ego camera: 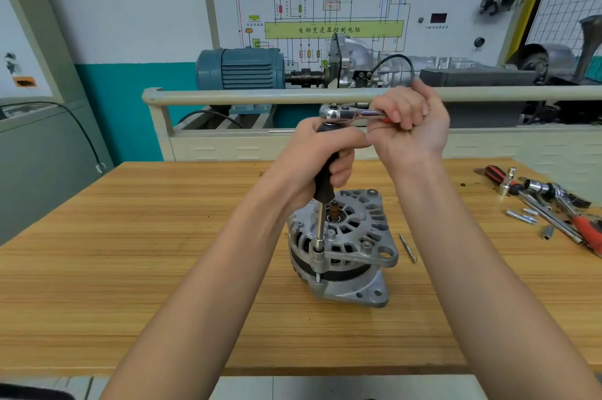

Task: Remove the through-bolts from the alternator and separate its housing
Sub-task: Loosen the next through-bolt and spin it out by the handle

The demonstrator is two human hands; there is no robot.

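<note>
The wooden bench (163, 253) carries the alternator (342, 253) near its centre, standing upright on one end housing with the shaft end facing up. Both forearms reach forward from the lower edge of the view and converge above the alternator. The left hand (316, 158) is curled around the black grip of a vertical extension bar (322, 204), whose socket sits on a through-bolt (317, 275) at the alternator's left front edge. The right hand (407, 125), palm toward the camera, is wrapped around the handle of a chrome ratchet (345, 114) mounted horizontally on top of the extension bar. One loose bolt (408, 248) lies on the bench just right of the alternator. Further tools (547, 200) lie at the bench's right end.
</note>
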